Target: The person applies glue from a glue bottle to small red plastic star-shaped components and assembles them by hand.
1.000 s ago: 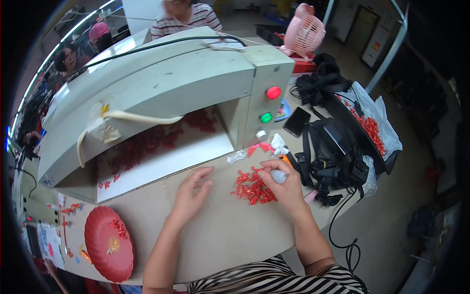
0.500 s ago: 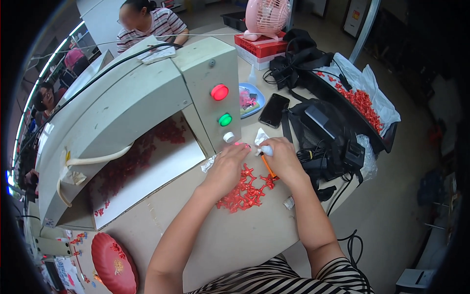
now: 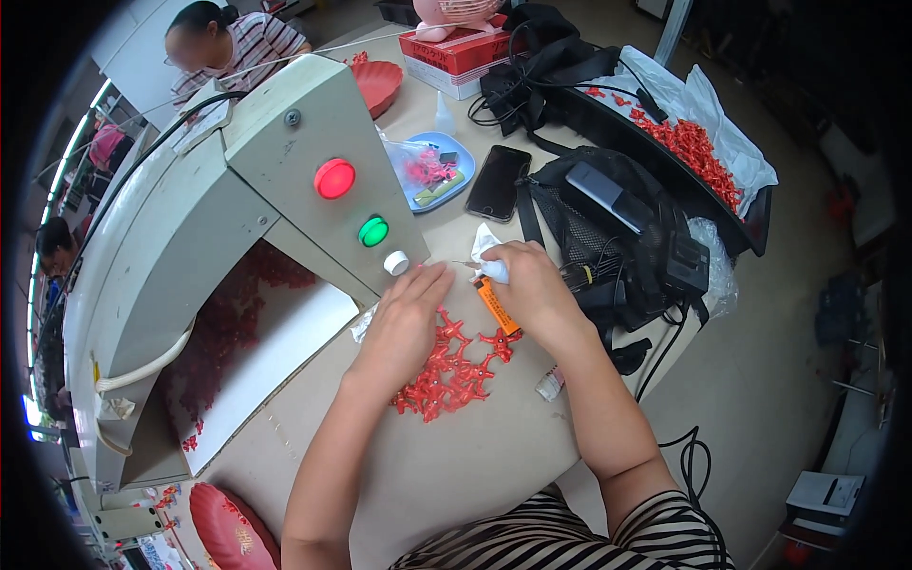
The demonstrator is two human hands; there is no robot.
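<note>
In my right hand (image 3: 534, 293) is a small white squeeze bottle (image 3: 495, 272), gripped between thumb and fingers, its nozzle toward the left. My left hand (image 3: 407, 315) lies across from it, fingers pressed together and palm down; whatever its fingertips pinch is hidden. Between the hands lies a flat orange strip with dark print (image 3: 497, 306), partly beside the right hand. A loose pile of small shiny red figure-like pieces (image 3: 445, 375) spreads on the table (image 3: 475, 442) just below both hands. A crumpled white tissue (image 3: 485, 237) sits beyond the right hand.
At the left stands a grey arched machine (image 3: 285, 142) with red pieces on its white bed. A blue dish (image 3: 446, 176), a phone (image 3: 499, 182), a black mesh bag (image 3: 598, 204) and a black tray (image 3: 750, 233) of red pieces lie beyond. A red dish (image 3: 214, 518) is at lower left.
The view has shifted, so the machine sits farther left and larger. A pink bit at my left fingertips no longer shows. More of the orange strip is visible; my right hand still grips the bottle.
</note>
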